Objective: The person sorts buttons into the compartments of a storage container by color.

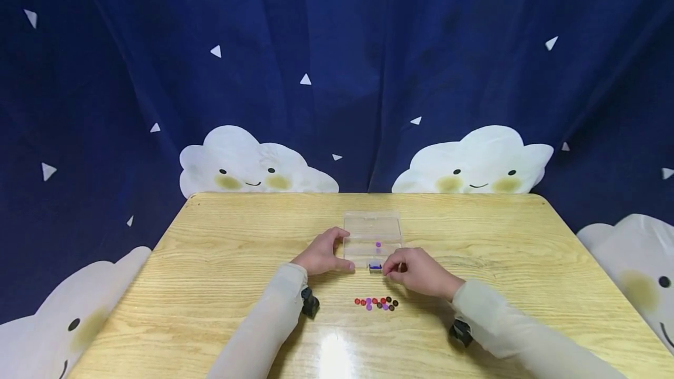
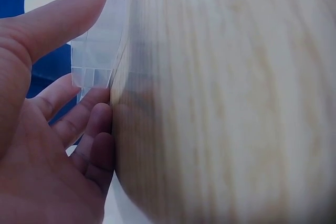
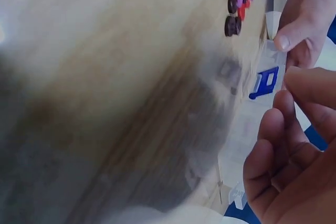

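A clear plastic box (image 1: 360,247) lies with its lid raised at the back, in the middle of the table. One purple button (image 1: 378,244) shows inside, and a blue clasp (image 3: 265,82) sits at its front edge. My left hand (image 1: 322,253) holds the box's left side, thumb at the front corner and forefinger near the lid. My right hand (image 1: 418,272) is by the front right corner, thumb and forefinger pinched together on what looks like a small red button, mostly hidden by the fingertips. Nearer me lie several red, purple and dark brown buttons (image 1: 375,301).
The wooden table (image 1: 237,233) spreads around the box on both sides. Behind it hangs a dark blue curtain (image 1: 337,45) with white triangles and smiling clouds (image 1: 253,162). Black wrist cameras (image 1: 310,303) are strapped on both sleeves.
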